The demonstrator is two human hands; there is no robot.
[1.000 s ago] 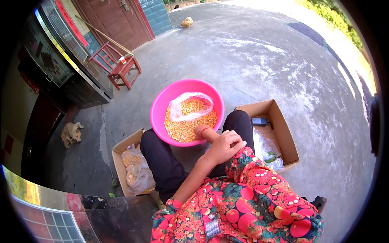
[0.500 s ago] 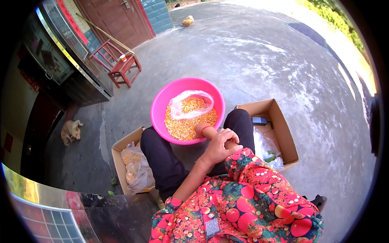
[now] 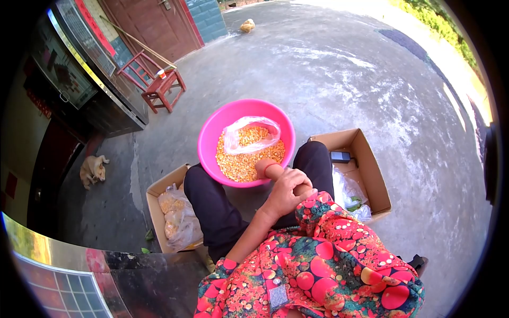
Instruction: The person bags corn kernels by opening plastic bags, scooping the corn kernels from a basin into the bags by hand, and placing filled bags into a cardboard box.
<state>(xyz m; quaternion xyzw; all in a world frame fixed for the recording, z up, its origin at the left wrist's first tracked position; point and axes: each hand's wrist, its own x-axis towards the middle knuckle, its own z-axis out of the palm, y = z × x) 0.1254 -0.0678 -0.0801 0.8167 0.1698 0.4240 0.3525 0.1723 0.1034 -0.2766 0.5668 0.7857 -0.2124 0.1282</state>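
A pink basin (image 3: 247,183) holds yellow corn kernels (image 3: 241,167), and a clear plastic bag (image 3: 231,142) with kernels inside it rests on them. My right hand (image 3: 265,167) is at the basin's near right edge, against the corn, with a red string at the wrist; its fingers are hidden. My left hand (image 3: 289,190) lies across my right forearm near the flowered sleeve, its fingers bent round the arm.
A cardboard box (image 3: 156,214) with bags of kernels is left of my legs; another box (image 3: 375,177) at right holds a dark device (image 3: 340,157) and plastic bags. Farther off are a red chair (image 3: 157,94), a lying dog (image 3: 93,170) and a chicken (image 3: 247,25).
My left hand's fingers have gone from lying flatter over my right arm to bending round it. The basin appears slightly higher in view. My right hand stays at the corn.
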